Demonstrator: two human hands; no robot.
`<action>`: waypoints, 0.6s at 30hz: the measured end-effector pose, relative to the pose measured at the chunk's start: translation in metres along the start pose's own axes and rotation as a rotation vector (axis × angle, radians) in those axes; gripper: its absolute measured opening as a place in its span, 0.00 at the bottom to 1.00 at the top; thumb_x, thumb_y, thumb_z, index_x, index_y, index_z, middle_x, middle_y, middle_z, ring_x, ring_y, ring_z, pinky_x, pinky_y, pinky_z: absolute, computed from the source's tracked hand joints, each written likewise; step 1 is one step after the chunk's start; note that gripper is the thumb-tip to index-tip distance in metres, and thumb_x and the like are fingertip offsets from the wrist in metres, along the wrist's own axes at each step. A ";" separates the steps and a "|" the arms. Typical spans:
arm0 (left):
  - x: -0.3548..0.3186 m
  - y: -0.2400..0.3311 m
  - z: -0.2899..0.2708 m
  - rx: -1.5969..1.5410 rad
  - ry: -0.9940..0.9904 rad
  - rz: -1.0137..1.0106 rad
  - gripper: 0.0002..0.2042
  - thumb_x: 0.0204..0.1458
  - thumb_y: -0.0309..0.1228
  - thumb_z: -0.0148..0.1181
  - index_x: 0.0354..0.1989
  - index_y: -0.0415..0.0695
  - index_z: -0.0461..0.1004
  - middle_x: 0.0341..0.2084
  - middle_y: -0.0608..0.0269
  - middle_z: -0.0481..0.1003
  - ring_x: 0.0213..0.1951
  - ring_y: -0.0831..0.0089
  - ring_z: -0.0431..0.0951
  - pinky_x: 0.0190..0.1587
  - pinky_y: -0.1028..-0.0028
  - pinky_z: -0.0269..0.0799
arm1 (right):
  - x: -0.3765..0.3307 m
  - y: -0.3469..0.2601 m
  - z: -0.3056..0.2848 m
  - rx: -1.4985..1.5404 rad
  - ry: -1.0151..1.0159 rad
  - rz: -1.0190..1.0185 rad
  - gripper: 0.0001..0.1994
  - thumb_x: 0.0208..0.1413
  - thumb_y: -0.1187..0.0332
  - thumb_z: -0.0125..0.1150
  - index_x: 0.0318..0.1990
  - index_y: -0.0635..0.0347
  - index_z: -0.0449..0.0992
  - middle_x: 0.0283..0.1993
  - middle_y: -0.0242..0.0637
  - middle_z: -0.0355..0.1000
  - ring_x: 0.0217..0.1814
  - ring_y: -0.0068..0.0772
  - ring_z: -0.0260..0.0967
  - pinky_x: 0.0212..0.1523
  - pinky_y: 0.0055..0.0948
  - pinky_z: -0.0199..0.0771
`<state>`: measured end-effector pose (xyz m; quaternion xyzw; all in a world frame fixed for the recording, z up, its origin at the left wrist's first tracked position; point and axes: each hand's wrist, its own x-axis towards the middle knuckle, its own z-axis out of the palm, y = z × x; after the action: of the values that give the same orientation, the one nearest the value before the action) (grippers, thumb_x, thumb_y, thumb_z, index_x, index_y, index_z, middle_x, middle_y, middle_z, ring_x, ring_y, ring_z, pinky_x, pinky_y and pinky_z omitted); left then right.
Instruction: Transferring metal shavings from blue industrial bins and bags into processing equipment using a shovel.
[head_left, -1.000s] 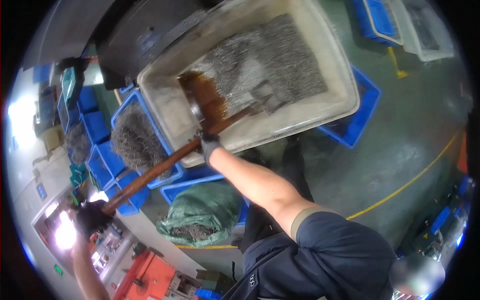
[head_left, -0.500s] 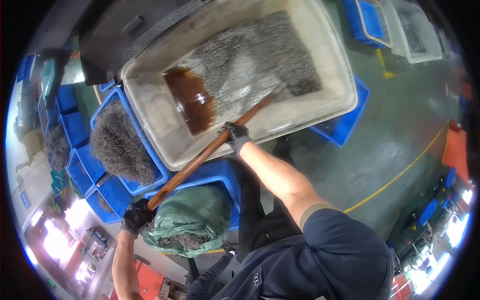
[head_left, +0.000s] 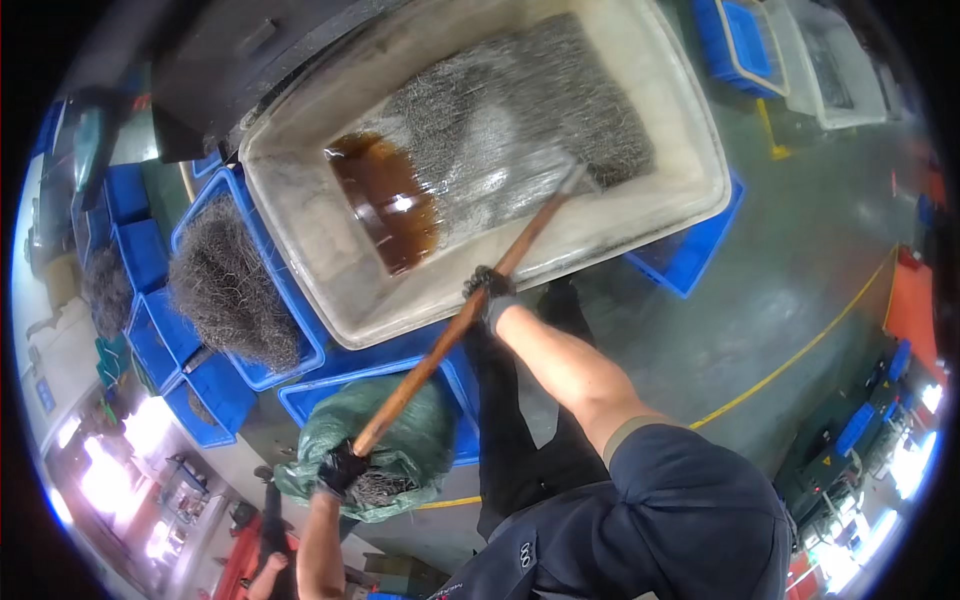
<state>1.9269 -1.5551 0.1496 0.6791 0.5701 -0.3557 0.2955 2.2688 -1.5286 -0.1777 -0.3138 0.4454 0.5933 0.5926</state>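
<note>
Seen from the head camera, with the clock read from the picture's middle, I grip a wooden-handled tool (head_left: 430, 362) in both gloved hands over a workshop floor. My right hand (head_left: 490, 288), near the center, is wrapped around the shaft just off the rim of a large off-white tub (head_left: 312, 222); my left hand (head_left: 342, 468), at seven o'clock, is clenched around the butt end. The wide spacing likely gives me leverage, the right acting as pivot and the left as lever.

The tool slants toward one o'clock, its blurred metal head inside the tub among gray, wiry pieces (head_left: 450, 120); how deep it sits, I cannot tell. Brown liquid (head_left: 378, 195) lies at the tub's ten o'clock end, perhaps because that end is lower.

At nine o'clock, a blue crate (head_left: 308, 350) holds a heap of gray strands (head_left: 235, 290), set right beside the tub, presumably for easy reach. A green sack (head_left: 410, 430) at seven o'clock sits in another blue bin (head_left: 465, 395), which probably keeps it upright and catches spills.
</note>
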 end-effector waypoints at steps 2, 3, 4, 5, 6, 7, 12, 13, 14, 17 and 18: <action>-0.022 0.007 0.038 -0.080 -0.069 -0.075 0.17 0.42 0.43 0.61 0.33 0.43 0.73 0.25 0.47 0.75 0.29 0.47 0.76 0.30 0.56 0.72 | -0.040 -0.008 0.013 -0.168 0.190 -0.103 0.05 0.52 0.68 0.52 0.28 0.57 0.67 0.16 0.34 0.59 0.15 0.36 0.59 0.18 0.34 0.65; -0.038 0.010 0.055 -0.074 -0.075 -0.077 0.17 0.42 0.45 0.62 0.32 0.43 0.74 0.24 0.48 0.75 0.28 0.47 0.76 0.29 0.56 0.72 | -0.069 -0.007 0.026 -0.189 0.279 -0.100 0.03 0.49 0.74 0.55 0.28 0.58 0.67 0.16 0.35 0.60 0.13 0.35 0.58 0.16 0.34 0.65; -0.046 0.016 0.069 -0.068 -0.079 -0.045 0.18 0.41 0.46 0.62 0.31 0.43 0.74 0.22 0.48 0.75 0.27 0.48 0.76 0.29 0.56 0.72 | -0.087 -0.017 0.026 -0.195 0.273 -0.121 0.03 0.49 0.74 0.55 0.28 0.58 0.67 0.16 0.35 0.60 0.13 0.35 0.58 0.16 0.34 0.65; -0.065 -0.014 0.117 0.009 0.002 0.028 0.19 0.41 0.48 0.62 0.30 0.43 0.74 0.21 0.49 0.75 0.26 0.48 0.76 0.28 0.56 0.71 | -0.101 -0.012 0.030 -0.268 0.210 -0.131 0.05 0.49 0.73 0.59 0.28 0.57 0.68 0.18 0.35 0.63 0.15 0.36 0.61 0.18 0.34 0.66; -0.082 -0.042 0.158 0.091 0.081 0.096 0.20 0.40 0.50 0.62 0.29 0.43 0.74 0.19 0.50 0.74 0.25 0.48 0.76 0.27 0.56 0.71 | -0.111 -0.006 0.032 -0.341 0.145 -0.139 0.06 0.49 0.71 0.62 0.27 0.57 0.68 0.19 0.35 0.66 0.17 0.36 0.65 0.19 0.33 0.68; -0.070 -0.001 0.158 -0.157 0.131 -0.018 0.20 0.40 0.50 0.62 0.27 0.44 0.74 0.15 0.51 0.73 0.23 0.49 0.75 0.26 0.56 0.70 | -0.113 -0.028 0.020 -0.499 0.221 -0.218 0.06 0.49 0.71 0.60 0.27 0.57 0.68 0.19 0.36 0.66 0.17 0.37 0.66 0.18 0.33 0.68; -0.116 0.051 0.167 -0.345 0.079 -0.001 0.14 0.46 0.44 0.60 0.24 0.46 0.71 0.17 0.49 0.73 0.22 0.49 0.74 0.24 0.57 0.69 | -0.132 -0.029 -0.011 -0.625 0.083 -0.308 0.04 0.50 0.73 0.56 0.27 0.59 0.68 0.18 0.37 0.65 0.16 0.36 0.66 0.17 0.34 0.68; -0.130 0.050 0.179 -0.338 0.080 -0.039 0.14 0.47 0.44 0.59 0.25 0.46 0.72 0.17 0.49 0.73 0.22 0.49 0.75 0.24 0.57 0.69 | -0.140 -0.025 -0.012 -0.641 0.098 -0.313 0.03 0.50 0.74 0.56 0.27 0.59 0.69 0.18 0.37 0.66 0.17 0.36 0.66 0.17 0.34 0.69; -0.141 0.050 0.186 -0.330 0.078 -0.079 0.14 0.47 0.44 0.59 0.26 0.45 0.72 0.17 0.49 0.73 0.21 0.49 0.75 0.24 0.58 0.70 | -0.150 -0.018 -0.014 -0.657 0.116 -0.317 0.02 0.50 0.74 0.56 0.28 0.59 0.70 0.18 0.37 0.66 0.17 0.35 0.66 0.17 0.34 0.69; -0.180 0.067 0.179 -0.543 0.064 -0.096 0.14 0.49 0.44 0.57 0.30 0.45 0.73 0.16 0.49 0.74 0.20 0.53 0.76 0.25 0.61 0.72 | -0.192 -0.004 -0.019 -0.674 0.080 -0.309 0.01 0.50 0.74 0.56 0.30 0.60 0.71 0.18 0.38 0.66 0.17 0.35 0.67 0.18 0.34 0.70; -0.198 0.070 0.174 -0.661 0.014 -0.139 0.14 0.50 0.44 0.57 0.31 0.45 0.73 0.17 0.50 0.74 0.20 0.55 0.76 0.26 0.61 0.73 | -0.209 0.001 -0.025 -0.676 0.069 -0.314 0.01 0.50 0.74 0.56 0.30 0.60 0.71 0.18 0.38 0.66 0.17 0.35 0.67 0.18 0.34 0.70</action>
<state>1.9512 -1.8196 0.2115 0.5083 0.7017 -0.1660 0.4708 2.2855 -1.6398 0.0006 -0.5758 0.1904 0.5978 0.5242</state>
